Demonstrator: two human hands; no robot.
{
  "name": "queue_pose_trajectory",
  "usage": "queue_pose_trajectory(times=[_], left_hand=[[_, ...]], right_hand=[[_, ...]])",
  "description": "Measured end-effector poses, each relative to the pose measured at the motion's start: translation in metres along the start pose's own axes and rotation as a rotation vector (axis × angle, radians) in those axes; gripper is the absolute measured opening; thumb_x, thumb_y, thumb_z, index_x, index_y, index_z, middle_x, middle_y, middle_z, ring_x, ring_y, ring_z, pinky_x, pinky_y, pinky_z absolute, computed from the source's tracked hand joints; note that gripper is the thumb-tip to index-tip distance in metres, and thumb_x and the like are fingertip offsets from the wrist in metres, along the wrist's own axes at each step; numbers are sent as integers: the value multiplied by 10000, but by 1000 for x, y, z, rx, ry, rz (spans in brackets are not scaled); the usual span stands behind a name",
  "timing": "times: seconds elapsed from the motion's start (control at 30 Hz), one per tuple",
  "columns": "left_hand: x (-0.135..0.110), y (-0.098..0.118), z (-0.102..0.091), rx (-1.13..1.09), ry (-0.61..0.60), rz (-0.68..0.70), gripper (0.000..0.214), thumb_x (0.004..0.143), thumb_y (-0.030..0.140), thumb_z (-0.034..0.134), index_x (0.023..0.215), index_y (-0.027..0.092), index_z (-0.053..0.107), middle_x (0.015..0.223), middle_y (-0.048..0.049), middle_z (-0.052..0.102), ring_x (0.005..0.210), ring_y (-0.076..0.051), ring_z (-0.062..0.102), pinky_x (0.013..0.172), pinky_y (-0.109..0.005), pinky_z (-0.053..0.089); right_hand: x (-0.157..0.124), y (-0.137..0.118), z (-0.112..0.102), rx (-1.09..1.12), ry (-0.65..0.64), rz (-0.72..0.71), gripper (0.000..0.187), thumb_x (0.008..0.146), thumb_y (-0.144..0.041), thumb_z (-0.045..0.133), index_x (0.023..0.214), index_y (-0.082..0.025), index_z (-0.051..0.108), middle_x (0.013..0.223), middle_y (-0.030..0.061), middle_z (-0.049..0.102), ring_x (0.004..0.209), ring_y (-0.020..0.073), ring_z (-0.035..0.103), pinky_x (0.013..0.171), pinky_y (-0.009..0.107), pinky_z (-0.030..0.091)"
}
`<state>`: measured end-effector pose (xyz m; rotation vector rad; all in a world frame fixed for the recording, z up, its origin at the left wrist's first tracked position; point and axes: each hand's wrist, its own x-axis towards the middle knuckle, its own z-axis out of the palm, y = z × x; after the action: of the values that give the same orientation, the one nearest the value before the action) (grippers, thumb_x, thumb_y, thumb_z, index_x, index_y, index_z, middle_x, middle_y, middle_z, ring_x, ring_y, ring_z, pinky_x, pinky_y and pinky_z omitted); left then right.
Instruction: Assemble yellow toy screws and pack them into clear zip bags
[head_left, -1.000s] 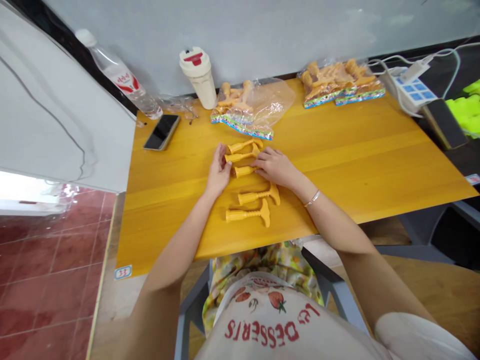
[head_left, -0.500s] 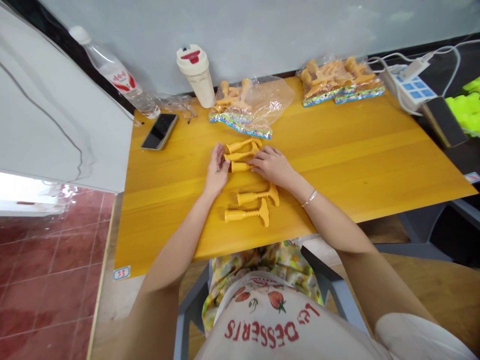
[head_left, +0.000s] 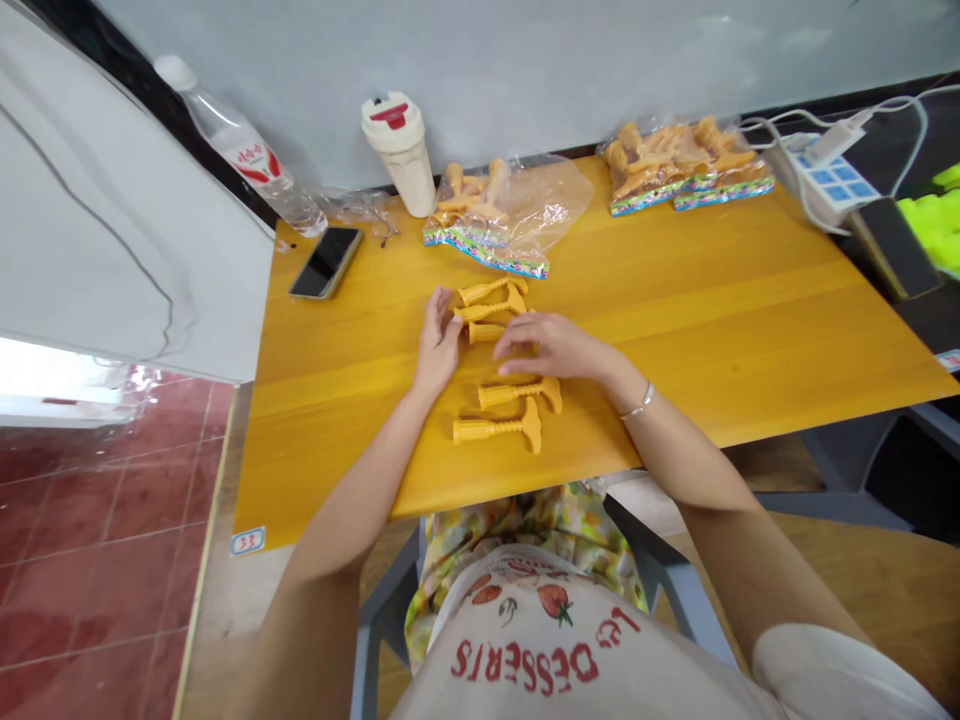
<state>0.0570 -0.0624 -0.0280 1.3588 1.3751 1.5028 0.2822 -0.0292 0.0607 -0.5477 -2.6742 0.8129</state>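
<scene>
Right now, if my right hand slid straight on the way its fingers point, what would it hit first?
Probably the orange plastic T-shaped piece lying just ahead of your right hand; depth is unclear, and if the hand passed below it, your left hand would be next.

Cup [head_left: 397,155] and bags [head_left: 510,215] along the counter's [head_left: 712,320] back edge, phone [head_left: 325,262] near the back left corner, power strip [head_left: 829,175] just past the back right corner, five plastic pieces [head_left: 506,405] mid-counter.
</scene>
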Motion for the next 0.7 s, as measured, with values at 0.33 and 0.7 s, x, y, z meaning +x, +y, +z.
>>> queue_pose_trajectory(times=[0.33,0.7], left_hand=[[-6,18,4,19,40,-69,707,918,718,429,1449,252,442,1531,-131,480,1453,-232,430,1227,-390,299],[-5,13,4,-29,49,-89,700,932,710,410,1468,260,426,1548,-118,463,1476,-229,396,1240,-404,270]], right_hand=[[1,-9,15,-297,-16,63,253,934,-292,641,1152,-164,648,1126,130,658,1030,247,607,870,350,446],[-4,-47,24,-220,-328,-98,246,908,-359,651,1080,-183,653,972,81,714,874,210,617,733,309,385]])
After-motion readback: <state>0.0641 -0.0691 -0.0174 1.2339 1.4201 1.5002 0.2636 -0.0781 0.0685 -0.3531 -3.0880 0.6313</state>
